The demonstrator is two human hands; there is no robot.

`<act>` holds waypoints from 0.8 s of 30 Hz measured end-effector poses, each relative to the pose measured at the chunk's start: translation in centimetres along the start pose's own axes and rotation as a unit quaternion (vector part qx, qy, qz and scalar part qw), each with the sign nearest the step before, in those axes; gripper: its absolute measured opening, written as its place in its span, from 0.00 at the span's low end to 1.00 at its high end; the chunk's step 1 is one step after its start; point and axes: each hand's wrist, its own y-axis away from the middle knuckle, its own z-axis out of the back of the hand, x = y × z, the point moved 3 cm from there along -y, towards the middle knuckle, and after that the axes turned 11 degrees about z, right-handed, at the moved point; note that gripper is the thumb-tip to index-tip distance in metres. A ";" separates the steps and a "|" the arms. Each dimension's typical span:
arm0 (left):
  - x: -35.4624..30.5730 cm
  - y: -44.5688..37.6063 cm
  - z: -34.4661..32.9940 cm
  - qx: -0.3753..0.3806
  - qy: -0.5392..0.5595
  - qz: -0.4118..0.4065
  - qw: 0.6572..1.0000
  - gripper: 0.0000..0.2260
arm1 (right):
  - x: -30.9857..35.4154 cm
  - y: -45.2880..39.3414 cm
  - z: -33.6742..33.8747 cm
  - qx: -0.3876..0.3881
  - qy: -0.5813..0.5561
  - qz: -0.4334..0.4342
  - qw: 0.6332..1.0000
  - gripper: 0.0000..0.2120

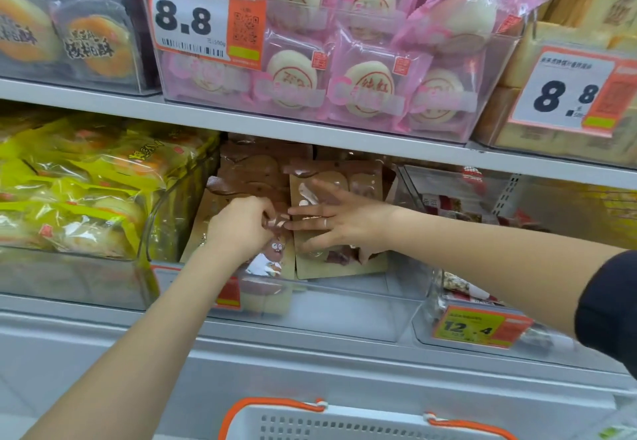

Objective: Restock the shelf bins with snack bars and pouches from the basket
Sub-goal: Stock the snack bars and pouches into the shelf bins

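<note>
The brown pouches (339,219) stand in a clear bin (344,312) in the middle of the lower shelf. Some lean at the back of the bin and some stand at the front.

The left hand (241,226) has its fingers curled and pinches the top of a front pouch with a cartoon face on it. The right hand (331,222) is spread flat, with straight fingers pressing on the pouch beside it. The two hands nearly touch.

The bin looks partly full. There is bare room near its front wall and its right side, so I think more pouches can go in. The white basket (344,426) with orange handles sits at the bottom edge of the view. I cannot see what is inside it, so I cannot tell how much is left.

The shelf board (344,131) above is close over the back pouches. A bin of yellow packs (86,195) sits tight on the left. Another clear bin (458,329) sits on the right. The easy way in is from the front.
</note>
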 end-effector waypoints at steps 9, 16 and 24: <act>2.6 0.1 1.0 0.009 0.058 0.144 0.988 0.40 | 0.6 -1.4 -2.0 -0.022 -0.051 0.029 0.998 0.61; 2.1 1.1 0.4 -0.012 -0.064 0.244 0.967 0.33 | 1.1 -1.4 -3.1 0.032 -0.142 -0.134 0.980 0.57; 3.1 0.5 0.7 -0.058 0.054 0.240 0.968 0.27 | 2.1 -0.5 -3.1 0.040 -0.239 -0.215 0.946 0.53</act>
